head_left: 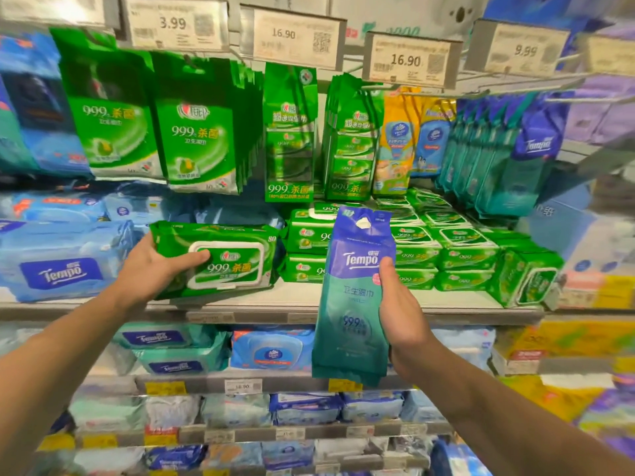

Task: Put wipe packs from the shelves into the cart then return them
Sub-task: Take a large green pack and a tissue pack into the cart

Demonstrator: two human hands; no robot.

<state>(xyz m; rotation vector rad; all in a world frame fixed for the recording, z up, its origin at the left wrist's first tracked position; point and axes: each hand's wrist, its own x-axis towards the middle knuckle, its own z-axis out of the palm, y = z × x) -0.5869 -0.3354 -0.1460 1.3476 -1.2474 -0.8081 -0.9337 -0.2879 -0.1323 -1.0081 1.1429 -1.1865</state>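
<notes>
Clearly soft and slippery, so our left hand clasps the green wipe pack by its end at the shelf's front edge, while our right hand pinches the limp Tempo pack along its side.

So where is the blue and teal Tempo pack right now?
In the head view, the Tempo pack is right of centre, held upright by the right hand in front of the shelf, just right of the green pack.

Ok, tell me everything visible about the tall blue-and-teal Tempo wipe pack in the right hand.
The tall blue-and-teal Tempo wipe pack is a soft, glossy plastic pouch, blue at the top fading to teal below, with white Tempo lettering and "999" lower down. A torn-looking hang hole sits in its top flap. It is held roughly upright in front of the grey shelf edge, touching no shelf. The right hand grips its right edge, thumb on the front.
</notes>
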